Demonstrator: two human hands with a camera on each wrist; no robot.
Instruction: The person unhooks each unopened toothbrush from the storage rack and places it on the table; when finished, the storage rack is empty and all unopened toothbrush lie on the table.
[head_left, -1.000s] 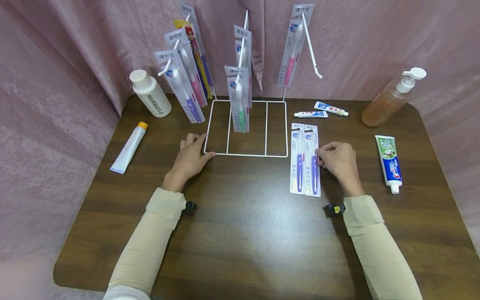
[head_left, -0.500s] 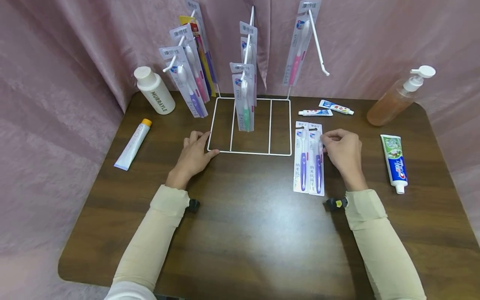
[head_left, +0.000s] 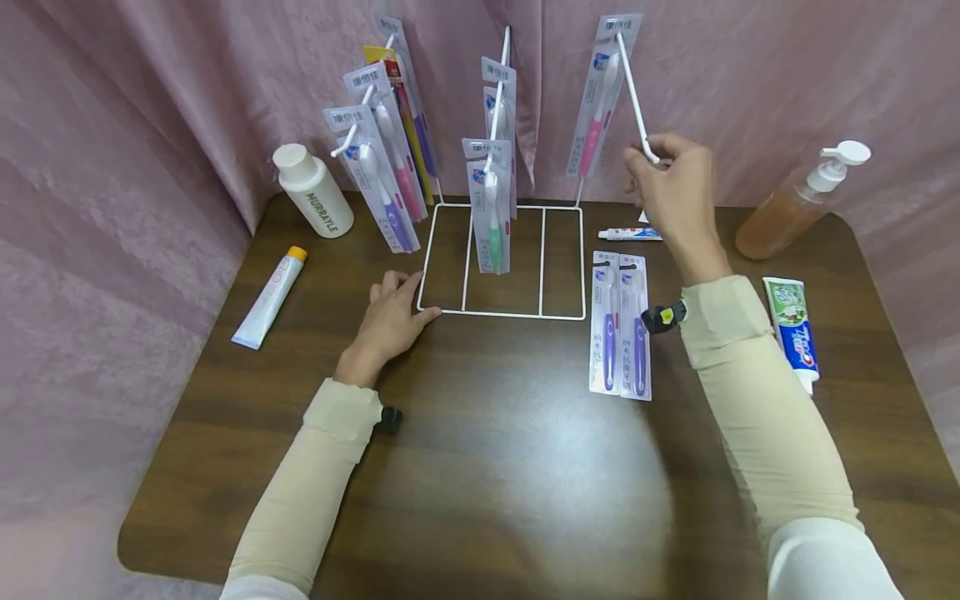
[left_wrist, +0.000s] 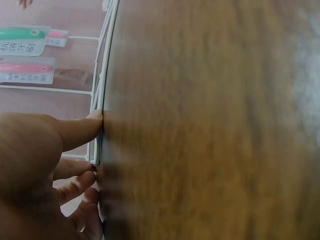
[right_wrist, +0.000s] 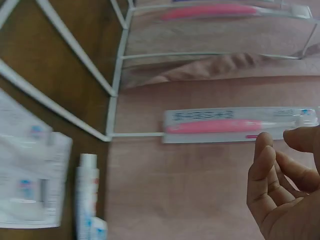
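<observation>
My left hand holds the front left corner of a white wire display rack, thumb on the front bar and fingers at the side. My right hand is raised at the tip of the rack's right hook. In the right wrist view its thumb and loosely curled fingers stand apart with nothing seen between them. A pink packaged toothbrush hangs far back on that hook. Two purple packaged toothbrushes lie side by side on the table below.
More packaged toothbrushes hang on the left hook and middle hook. Around the rack are a white bottle, an orange-capped tube, small toothpaste tubes, a pump bottle and a larger toothpaste tube. A pink curtain hangs behind.
My right hand has left the right purple toothbrush pack and risen to the tip of the right hook. The pack stays on the table. My left hand keeps its place at the rack corner.
</observation>
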